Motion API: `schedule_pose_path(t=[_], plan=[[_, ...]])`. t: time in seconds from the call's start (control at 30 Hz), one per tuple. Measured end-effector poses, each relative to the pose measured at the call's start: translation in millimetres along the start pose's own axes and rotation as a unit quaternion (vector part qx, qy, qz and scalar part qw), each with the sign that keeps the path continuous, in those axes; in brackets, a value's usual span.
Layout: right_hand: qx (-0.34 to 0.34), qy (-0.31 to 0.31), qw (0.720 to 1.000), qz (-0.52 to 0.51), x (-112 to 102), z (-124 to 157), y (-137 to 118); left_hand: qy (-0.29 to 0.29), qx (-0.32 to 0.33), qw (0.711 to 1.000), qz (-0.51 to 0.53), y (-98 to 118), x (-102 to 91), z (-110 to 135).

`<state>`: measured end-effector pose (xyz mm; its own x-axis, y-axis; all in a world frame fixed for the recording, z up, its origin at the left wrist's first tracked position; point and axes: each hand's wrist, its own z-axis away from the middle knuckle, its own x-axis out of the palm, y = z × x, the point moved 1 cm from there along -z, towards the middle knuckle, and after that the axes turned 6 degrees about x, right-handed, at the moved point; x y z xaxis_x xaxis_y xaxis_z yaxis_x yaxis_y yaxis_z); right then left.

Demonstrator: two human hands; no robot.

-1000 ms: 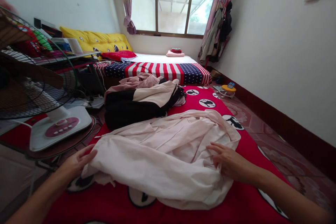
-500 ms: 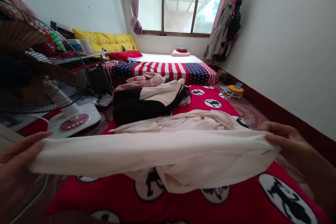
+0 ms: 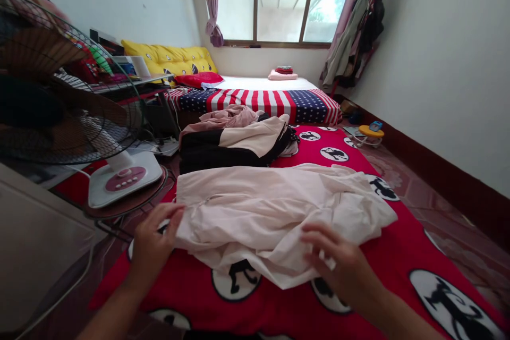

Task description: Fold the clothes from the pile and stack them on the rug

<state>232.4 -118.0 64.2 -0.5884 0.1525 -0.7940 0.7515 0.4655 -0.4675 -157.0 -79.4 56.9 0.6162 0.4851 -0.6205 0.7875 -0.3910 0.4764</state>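
While the cloth (image 3: pixel 255 210) is lying mid-frame, long axis left to right, I am seeing the left hand (image 3: pixel 153 239) by its left end, the right hand (image 3: pixel 343 259) nearer its middle, both with fingers parted.

No words, brands or numbers can be read. Any markings around the buttons (image 3: pixel 124 185) of a white fan (image 3: pixel 153 170) are too small to be made out, and no legible print is shown on a small blue object (image 3: pixel 375 126) set on a yellow stool (image 3: pixel 367 132).
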Motion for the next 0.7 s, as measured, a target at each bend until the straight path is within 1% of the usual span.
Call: schedule_pose_path(t=[0.03, 0.07, 0.1, 0.17, 0.23, 0.3, 0.33, 0.4, 0.43, 0.47, 0.5, 0.53, 0.57, 0.6, 0.63, 0.67, 0.7], plan=[[-0.021, -0.057, 0.998, -0.001, 18, 12, -17, -0.02, 0.04, 0.999, 0.016, 9, 7.6, 19], [-0.032, -0.095, 0.995, 0.008, 36, 20, -32, -0.041, 0.079, 0.995, 0.037, 19, 15.4, 37], [-0.043, -0.118, 0.992, 0.023, 51, 25, -43, -0.063, 0.108, 0.991, 0.054, 29, 23.0, 52], [-0.05, -0.135, 0.987, 0.069, 74, 21, -56, -0.105, 0.145, 0.981, 0.069, 45, 36.3, 73], [-0.046, -0.15, 0.981, 0.111, 86, 8, -62, -0.129, 0.164, 0.976, 0.061, 53, 45.0, 82], [-0.044, -0.168, 0.979, 0.111, 83, -6, -67, -0.135, 0.169, 0.975, 0.047, 54, 48.1, 83], [-0.046, -0.171, 0.981, 0.082, 75, -10, -70, -0.132, 0.165, 0.977, 0.039, 51, 47.9, 81], [-0.047, -0.163, 0.985, -0.031, 47, -14, -74, -0.119, 0.139, 0.983, 0.018, 44, 46.0, 78], [-0.036, -0.144, 0.984, -0.1, 29, -12, -73, -0.113, 0.123, 0.986, 0.007, 40, 45.1, 76], [-0.012, -0.113, 0.98, -0.166, 9, -10, -70, -0.109, 0.109, 0.988, -0.001, 35, 44.7, 74], [0.026, -0.065, 0.973, -0.221, -11, -7, -63, -0.105, 0.1, 0.989, -0.006, 31, 44.7, 73], [0.078, 0.003, 0.962, -0.26, -32, -3, -52, -0.102, 0.095, 0.99, -0.01, 28, 45.2, 72], [0.141, 0.085, 0.945, -0.283, -52, 1, -36, -0.098, 0.094, 0.991, -0.013, 26, 46.0, 71], [0.206, 0.174, 0.919, -0.289, -70, 4, -18, -0.092, 0.095, 0.991, -0.016, 24, 46.8, 72], [0.255, 0.242, 0.894, -0.279, -85, 7, 3, -0.086, 0.095, 0.992, -0.018, 23, 47.3, 72], [0.287, 0.285, 0.882, -0.24, -99, 9, 25, -0.079, 0.093, 0.992, -0.02, 23, 47.3, 73], [0.287, 0.299, 0.893, -0.174, -110, 9, 46, -0.073, 0.088, 0.993, -0.021, 23, 46.5, 74]])
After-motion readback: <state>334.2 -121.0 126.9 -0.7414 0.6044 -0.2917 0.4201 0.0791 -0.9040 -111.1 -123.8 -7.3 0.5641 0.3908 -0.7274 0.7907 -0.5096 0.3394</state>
